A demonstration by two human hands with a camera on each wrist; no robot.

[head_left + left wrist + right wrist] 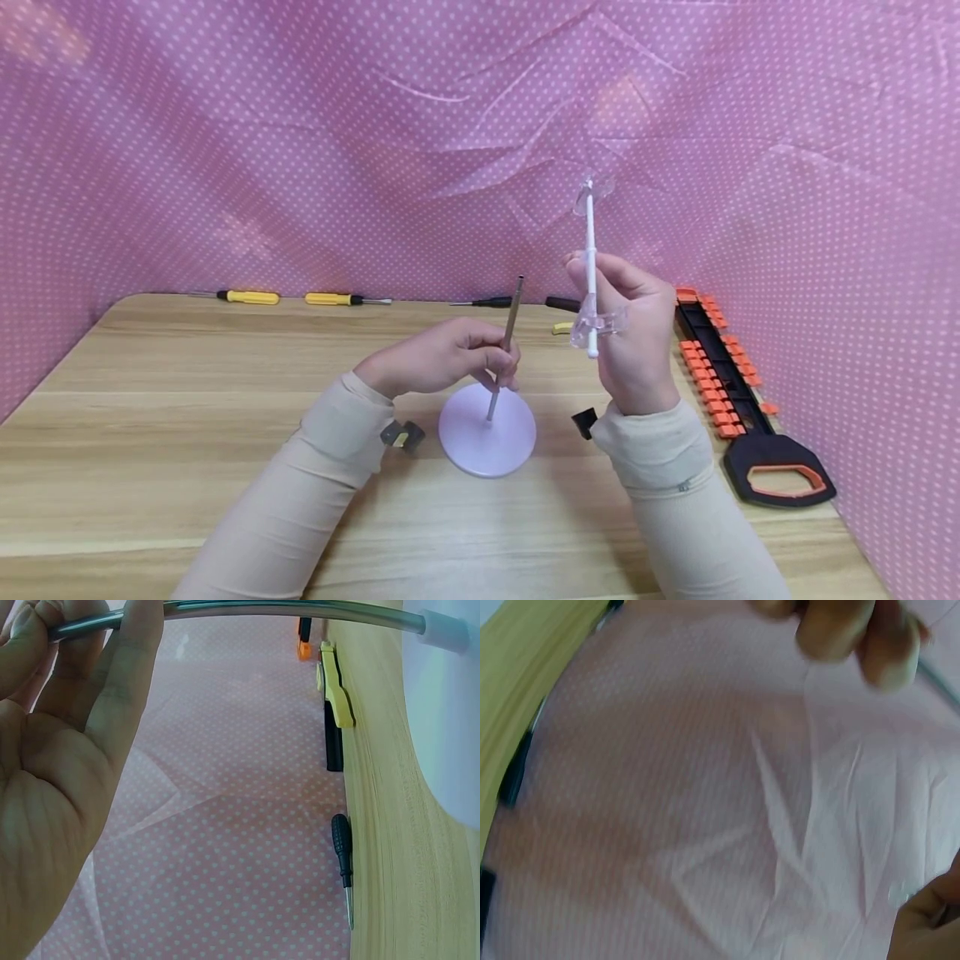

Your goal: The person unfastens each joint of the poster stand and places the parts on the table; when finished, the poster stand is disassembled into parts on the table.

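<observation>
Metal rod (507, 346) pinched by left hand (438, 358), its foot seated in the round white base (487, 429) on the table (150, 417). White stick (590, 267) with clear clips gripped upright by right hand (633, 342), right of the base.

The cloth wall (300, 125) is pink with tiny white dots; the table (187, 417) is light wood with stripes; the round base (487, 433) is pale purple (its rod (506, 346) is shiny grey); two screwdrivers (247, 297) are yellow; the saw (750, 417) is black and orange.
</observation>
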